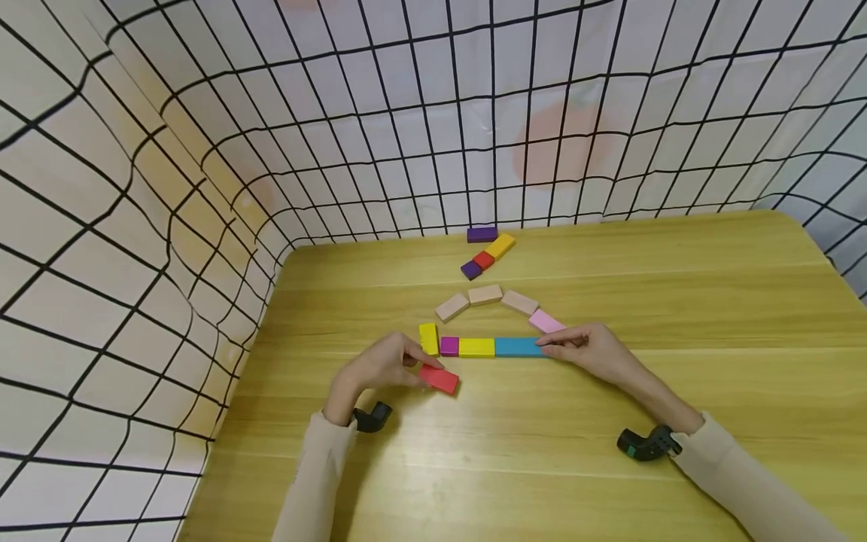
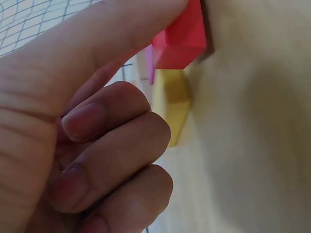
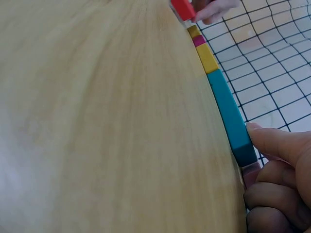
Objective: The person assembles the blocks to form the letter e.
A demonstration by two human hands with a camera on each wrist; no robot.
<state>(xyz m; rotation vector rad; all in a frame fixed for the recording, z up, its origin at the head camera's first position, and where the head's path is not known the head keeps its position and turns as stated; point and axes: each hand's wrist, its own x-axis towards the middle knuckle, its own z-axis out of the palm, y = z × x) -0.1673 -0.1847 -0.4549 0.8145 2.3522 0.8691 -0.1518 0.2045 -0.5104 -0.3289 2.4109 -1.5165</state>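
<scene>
The left hand (image 1: 384, 365) pinches the red block (image 1: 443, 381) by its 9 o'clock end; from there the magenta cube (image 1: 449, 346) sits towards 12, the blue block (image 1: 518, 347) towards 2; the right hand (image 1: 601, 352) touches blue's 3 o'clock end, whether pinching I cannot tell; the pink block (image 1: 545, 321) lies at that hand's 10 o'clock.

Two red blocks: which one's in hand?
The front red block, held by the left hand. The back red block lies between a purple block and a yellow block, with no hand on it.
</scene>
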